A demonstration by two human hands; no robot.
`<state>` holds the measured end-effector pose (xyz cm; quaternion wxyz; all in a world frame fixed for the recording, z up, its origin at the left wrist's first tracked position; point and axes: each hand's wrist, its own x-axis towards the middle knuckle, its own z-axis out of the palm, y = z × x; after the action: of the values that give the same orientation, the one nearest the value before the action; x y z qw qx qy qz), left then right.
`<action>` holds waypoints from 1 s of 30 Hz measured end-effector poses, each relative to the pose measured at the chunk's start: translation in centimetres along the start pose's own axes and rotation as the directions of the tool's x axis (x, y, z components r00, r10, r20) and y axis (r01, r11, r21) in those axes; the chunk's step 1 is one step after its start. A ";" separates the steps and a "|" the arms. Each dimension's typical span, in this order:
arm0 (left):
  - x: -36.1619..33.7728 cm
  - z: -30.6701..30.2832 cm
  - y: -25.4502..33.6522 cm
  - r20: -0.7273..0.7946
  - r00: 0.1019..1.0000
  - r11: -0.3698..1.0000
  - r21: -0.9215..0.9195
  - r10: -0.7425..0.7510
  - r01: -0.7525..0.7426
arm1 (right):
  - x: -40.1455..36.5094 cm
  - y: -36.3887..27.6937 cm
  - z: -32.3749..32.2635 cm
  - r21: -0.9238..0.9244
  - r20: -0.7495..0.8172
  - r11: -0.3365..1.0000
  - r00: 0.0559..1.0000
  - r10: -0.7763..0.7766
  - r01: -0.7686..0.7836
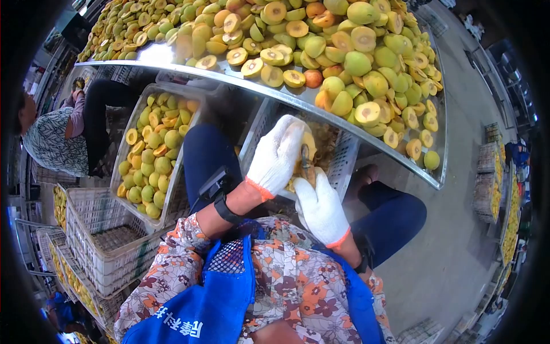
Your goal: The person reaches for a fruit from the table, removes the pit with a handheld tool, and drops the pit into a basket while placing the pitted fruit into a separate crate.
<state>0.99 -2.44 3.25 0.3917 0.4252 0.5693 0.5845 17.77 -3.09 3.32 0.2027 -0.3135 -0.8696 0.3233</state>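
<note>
White knitted gloves with orange cuffs cover both hands. My left hand (279, 153) is closed around a yellow halved fruit (308, 143), just in front of the metal table's edge. My right hand (322, 209) is closed on a small pitting tool (306, 160), whose metal tip lies against the fruit. Beneath both hands a crate (342, 163) between my knees holds fruit scraps. Many yellow-green fruit halves (366, 113) are heaped on the metal table (229, 76) ahead.
A crate of fruit halves (150, 155) stands left of my knee, with an open white crate (103, 255) nearer me. Another person (57, 140) sits at the far left. Stacked crates (487, 183) stand at the far right.
</note>
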 end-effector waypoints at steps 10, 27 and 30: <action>0.1 0.0 -1.0 0.101 0.971 0.974 0.039 0.217 -0.222 | -0.2 -0.2 -1.8 0.791 0.610 -0.202 0.768 0.195 -0.578; 2.9 0.5 -3.3 -0.055 0.981 0.681 -0.727 -0.184 0.087 | 0.9 1.1 -0.6 0.706 0.596 -0.404 0.796 -0.107 -0.582; 3.8 -6.5 -3.5 -0.257 0.962 0.961 -0.230 0.094 -0.155 | 0.0 2.8 -1.1 0.728 0.611 -0.421 0.791 0.041 -0.541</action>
<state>-6.53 -0.88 0.05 0.3311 0.3330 0.5073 0.7226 19.55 -1.00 2.20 0.1252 -0.1953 -0.1340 0.9634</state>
